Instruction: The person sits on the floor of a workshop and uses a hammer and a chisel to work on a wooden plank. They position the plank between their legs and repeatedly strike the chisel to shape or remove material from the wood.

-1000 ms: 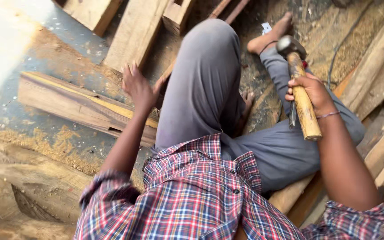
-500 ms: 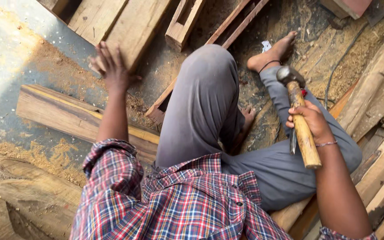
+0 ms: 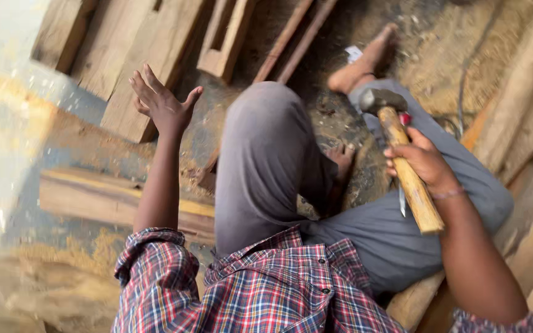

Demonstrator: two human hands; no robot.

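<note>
A hammer (image 3: 402, 154), with a pale wooden handle and dark steel head, is gripped by the right hand (image 3: 424, 161). The left hand (image 3: 161, 105) is raised, fingers spread, holding nothing, above the planks (image 3: 124, 55).

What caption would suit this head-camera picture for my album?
Seated among planks and sawdust, a person grips a wooden-handled hammer in the right hand, left hand raised open.

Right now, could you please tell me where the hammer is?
In the head view, the hammer is on the right, gripped by the right hand, head up, above the grey trouser leg and near the bare foot.
</note>
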